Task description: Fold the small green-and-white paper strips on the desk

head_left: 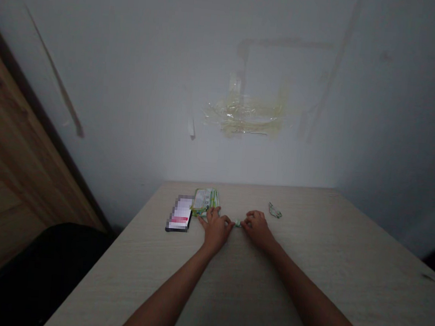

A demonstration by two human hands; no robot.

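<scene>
Near the middle of the table, a small green-and-white piece [237, 223] sits between my two hands, too small to tell its kind. My left hand [217, 231] pinches its left end with thumb and forefinger, the other fingers spread towards a green-and-white packet [206, 200]. From the other side, my right hand [259, 230] has its thumb and forefinger closed at the piece's right end, its remaining fingers curled. The packet lies flat just beyond my left fingers, which partly cover its near edge.
A phone [181, 213] with a lit, blurred screen lies left of the packet. Beyond my right hand rests a thin, looped greenish strip [274, 210]. The pale wooden table [308, 250] meets a taped, stained wall [139, 101]. A dark chair-like shape [44, 265] stands at left.
</scene>
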